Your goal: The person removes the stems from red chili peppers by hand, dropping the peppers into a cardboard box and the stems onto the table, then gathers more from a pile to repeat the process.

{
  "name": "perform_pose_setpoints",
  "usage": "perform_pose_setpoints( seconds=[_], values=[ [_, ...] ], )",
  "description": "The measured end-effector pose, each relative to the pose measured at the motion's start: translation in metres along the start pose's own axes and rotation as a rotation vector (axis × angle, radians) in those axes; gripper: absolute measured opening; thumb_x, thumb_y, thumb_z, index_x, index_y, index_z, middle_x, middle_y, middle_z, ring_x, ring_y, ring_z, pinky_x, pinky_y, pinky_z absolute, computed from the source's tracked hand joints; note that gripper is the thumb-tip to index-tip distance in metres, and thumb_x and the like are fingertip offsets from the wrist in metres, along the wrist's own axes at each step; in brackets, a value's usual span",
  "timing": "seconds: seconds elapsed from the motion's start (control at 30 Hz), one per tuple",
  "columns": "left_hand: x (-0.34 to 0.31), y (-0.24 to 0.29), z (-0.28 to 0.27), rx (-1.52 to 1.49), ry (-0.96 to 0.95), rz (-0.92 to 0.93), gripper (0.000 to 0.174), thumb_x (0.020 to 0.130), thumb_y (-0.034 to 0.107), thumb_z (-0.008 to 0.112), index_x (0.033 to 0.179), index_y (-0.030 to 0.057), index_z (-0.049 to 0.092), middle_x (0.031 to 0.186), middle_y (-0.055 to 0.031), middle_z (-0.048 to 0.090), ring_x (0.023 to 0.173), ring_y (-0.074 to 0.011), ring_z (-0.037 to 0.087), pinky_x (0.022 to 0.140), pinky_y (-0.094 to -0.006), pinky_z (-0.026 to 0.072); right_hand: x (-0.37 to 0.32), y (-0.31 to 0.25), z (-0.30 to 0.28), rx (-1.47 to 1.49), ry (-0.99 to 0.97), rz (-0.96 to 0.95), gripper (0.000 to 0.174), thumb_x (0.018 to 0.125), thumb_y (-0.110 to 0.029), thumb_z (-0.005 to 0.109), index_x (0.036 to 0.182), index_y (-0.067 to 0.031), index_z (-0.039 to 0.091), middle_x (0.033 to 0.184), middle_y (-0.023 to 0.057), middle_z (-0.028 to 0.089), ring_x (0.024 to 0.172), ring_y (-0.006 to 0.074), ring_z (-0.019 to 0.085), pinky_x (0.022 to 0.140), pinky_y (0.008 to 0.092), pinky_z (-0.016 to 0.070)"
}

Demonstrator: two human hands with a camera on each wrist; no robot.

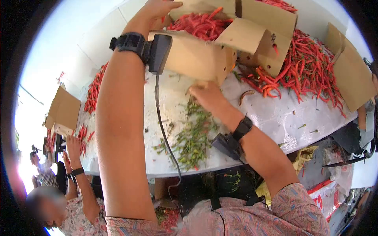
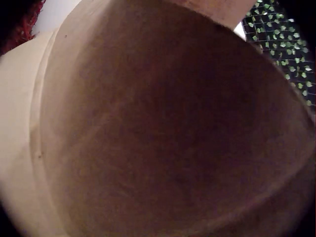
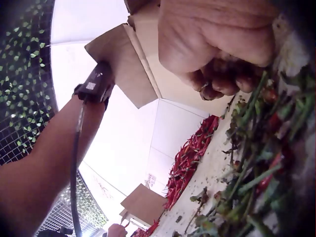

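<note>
An open cardboard box (image 1: 193, 57) full of red chili peppers (image 1: 202, 25) stands tilted over the table. At its far left top edge, my left hand (image 1: 157, 10) grips the cardboard, thumb stretched along the rim. The cardboard (image 2: 163, 128) fills most of the left wrist view. My right hand (image 1: 208, 98) holds the box's lower near corner with curled fingers, fingertips tucked under in the right wrist view. Just below that hand lies a loose pile of green chili stems (image 1: 193, 137), with a few red bits among them.
A second open box (image 1: 267, 47) stands behind, beside a large heap of red chilies (image 1: 311, 67). More chilies (image 1: 94, 90) lie along the table's left. Another person's hand (image 1: 73, 145) works near a box (image 1: 65, 106). A camera cable (image 1: 159, 106) hangs across the table.
</note>
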State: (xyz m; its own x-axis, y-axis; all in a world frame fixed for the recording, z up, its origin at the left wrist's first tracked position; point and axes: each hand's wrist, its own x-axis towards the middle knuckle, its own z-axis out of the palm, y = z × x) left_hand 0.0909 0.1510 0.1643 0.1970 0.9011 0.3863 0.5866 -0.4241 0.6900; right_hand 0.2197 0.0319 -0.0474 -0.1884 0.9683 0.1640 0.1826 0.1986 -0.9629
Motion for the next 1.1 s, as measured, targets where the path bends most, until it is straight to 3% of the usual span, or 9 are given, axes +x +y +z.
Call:
perform_pose_setpoints(
  seconds=[0.07, 0.27, 0.33, 0.47, 0.57, 0.63, 0.77, 0.93, 1.1],
  values=[
    [-0.021, 0.022, -0.008, 1.318, -0.203, 0.453, 0.043, 0.079, 0.031, 0.060, 0.111, 0.0016, 0.056, 0.111, -0.0203, 0.056, 0.099, -0.0327, 0.054, 0.080, -0.0372, 0.0454, 0.002, 0.002, 0.001, 0.047, -0.041, 0.013, 0.021, 0.075, -0.022, 0.056, 0.075, -0.0031, 0.065, 0.062, 0.0076, 0.062, 0.057, 0.0162, 0.058, 0.057, 0.0315, 0.0460],
    [-0.037, -0.022, 0.022, 0.645, 0.463, 0.334, 0.042, 0.076, 0.040, 0.057, 0.092, 0.0016, 0.062, 0.089, -0.0180, 0.062, 0.073, -0.0298, 0.059, 0.072, -0.0364, 0.0459, 0.008, 0.008, 0.000, 0.107, -0.093, -0.002, 0.022, 0.075, -0.023, 0.056, 0.074, -0.0028, 0.065, 0.062, 0.0069, 0.062, 0.055, 0.0161, 0.057, 0.055, 0.0310, 0.0453],
    [-0.034, -0.020, 0.010, 0.521, 0.011, 0.207, 0.051, 0.078, 0.041, 0.064, 0.105, -0.0011, 0.057, 0.097, -0.0121, 0.061, 0.080, -0.0180, 0.059, 0.069, -0.0295, 0.0473, 0.006, 0.009, -0.001, 0.172, -0.109, 0.009, 0.018, 0.081, -0.018, 0.057, 0.079, 0.0000, 0.060, 0.066, 0.0004, 0.055, 0.052, 0.0062, 0.045, 0.047, 0.0219, 0.0360],
    [-0.063, 0.000, 0.000, 0.407, 0.181, 0.346, 0.044, 0.081, 0.036, 0.061, 0.107, 0.0010, 0.057, 0.097, -0.0108, 0.061, 0.086, -0.0168, 0.058, 0.075, -0.0275, 0.0453, 0.012, 0.013, -0.003, 0.152, -0.093, -0.008, 0.018, 0.081, -0.018, 0.058, 0.081, -0.0003, 0.060, 0.066, 0.0001, 0.055, 0.053, 0.0063, 0.046, 0.047, 0.0219, 0.0355],
    [-0.127, 0.042, -0.020, 0.062, -0.314, 0.165, 0.056, 0.081, 0.046, 0.053, 0.124, 0.0113, 0.050, 0.117, -0.0186, 0.054, 0.107, -0.0313, 0.052, 0.090, -0.0339, 0.0409, 0.009, 0.000, -0.011, 0.239, 0.047, 0.060, 0.015, 0.080, -0.017, 0.059, 0.083, -0.0022, 0.061, 0.067, 0.0011, 0.055, 0.054, 0.0076, 0.046, 0.047, 0.0227, 0.0348],
    [-0.155, 0.006, 0.017, 0.285, 0.480, 0.316, 0.056, 0.084, 0.036, 0.056, 0.122, -0.0015, 0.043, 0.113, -0.0171, 0.055, 0.103, -0.0237, 0.054, 0.085, -0.0324, 0.0428, 0.012, 0.001, -0.022, 0.341, 0.062, -0.042, 0.015, 0.081, -0.017, 0.058, 0.083, -0.0021, 0.061, 0.067, 0.0015, 0.055, 0.054, 0.0081, 0.046, 0.046, 0.0236, 0.0342],
    [-0.250, -0.021, 0.080, -1.120, 0.111, 0.037, 0.034, 0.086, 0.013, 0.048, 0.117, 0.0011, 0.047, 0.118, -0.0085, 0.051, 0.109, -0.0191, 0.047, 0.093, -0.0324, 0.0364, -0.003, -0.034, -0.034, 0.781, -0.005, 0.003, 0.017, 0.084, -0.016, 0.054, 0.090, -0.0007, 0.058, 0.066, 0.0009, 0.052, 0.053, 0.0092, 0.042, 0.048, 0.0244, 0.0334],
    [-0.294, 0.004, 0.097, 0.376, -0.058, 0.342, 0.043, 0.078, 0.011, 0.058, 0.117, -0.0004, 0.045, 0.117, -0.0232, 0.045, 0.112, -0.0376, 0.044, 0.095, -0.0432, 0.0350, -0.024, -0.079, -0.050, 1.047, -0.105, 0.061, 0.019, 0.087, -0.019, 0.051, 0.095, -0.0026, 0.055, 0.067, 0.0002, 0.049, 0.055, 0.0097, 0.041, 0.051, 0.0237, 0.0326],
    [-0.261, -0.056, 0.083, 0.500, -0.180, 0.178, 0.058, 0.084, 0.034, 0.051, 0.124, -0.0059, 0.038, 0.130, -0.0283, 0.034, 0.118, -0.0417, 0.037, 0.100, -0.0397, 0.0327, -0.042, -0.055, -0.050, 0.234, 0.046, -0.139, 0.022, 0.084, -0.022, 0.055, 0.090, -0.0017, 0.062, 0.074, 0.0022, 0.058, 0.066, 0.0085, 0.050, 0.057, 0.0239, 0.0382]
  ],
)
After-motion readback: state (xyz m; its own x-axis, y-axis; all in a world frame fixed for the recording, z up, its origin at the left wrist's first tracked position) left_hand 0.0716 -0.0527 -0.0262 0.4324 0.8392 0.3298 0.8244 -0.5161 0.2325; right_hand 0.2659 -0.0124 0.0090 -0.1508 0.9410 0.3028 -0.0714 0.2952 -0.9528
